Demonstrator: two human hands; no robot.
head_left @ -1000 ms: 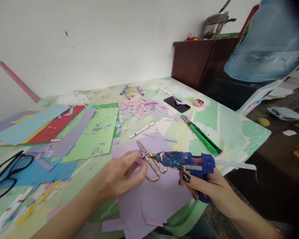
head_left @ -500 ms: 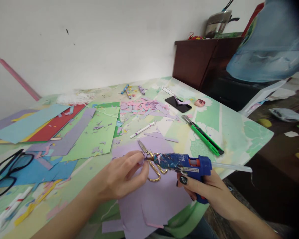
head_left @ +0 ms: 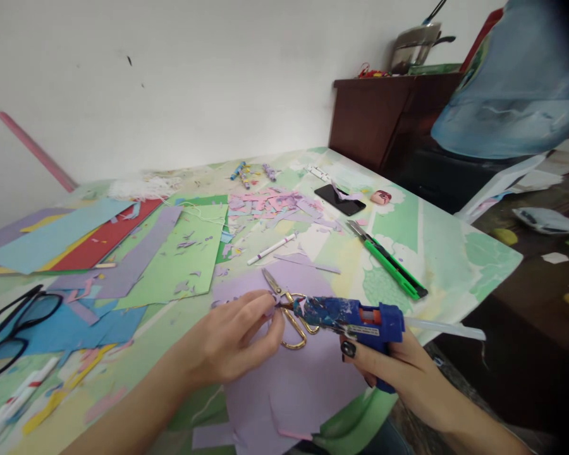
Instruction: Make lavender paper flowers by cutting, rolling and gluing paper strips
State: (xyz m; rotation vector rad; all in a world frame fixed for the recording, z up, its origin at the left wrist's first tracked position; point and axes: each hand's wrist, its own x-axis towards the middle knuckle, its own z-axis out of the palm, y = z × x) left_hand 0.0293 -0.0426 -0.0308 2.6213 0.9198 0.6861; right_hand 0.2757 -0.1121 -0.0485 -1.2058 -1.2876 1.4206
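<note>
My right hand (head_left: 389, 360) is wrapped round the handle of a blue glue gun (head_left: 351, 318), with a clear glue stick (head_left: 448, 329) jutting from its back end. The gun's nozzle points left and meets the fingertips of my left hand (head_left: 246, 335). Those fingertips pinch a small purple paper piece (head_left: 274, 303), mostly hidden by the fingers. Under the nozzle lie gold-handled scissors (head_left: 294, 333), blades toward the far left. They rest on sheets of purple paper (head_left: 298, 385) at the table's near edge.
A green utility knife (head_left: 389, 262) and a black phone (head_left: 340, 200) lie to the right. Paper scraps (head_left: 275, 205), a white marker (head_left: 272, 248) and a light green sheet (head_left: 189, 253) are beyond my hands. Glasses (head_left: 21, 322) sit at left; a water jug (head_left: 507, 114) stands at right.
The glue gun's rear has dipped slightly and shifted a little right, its nozzle staying at my left fingertips. My left hand has barely moved.
</note>
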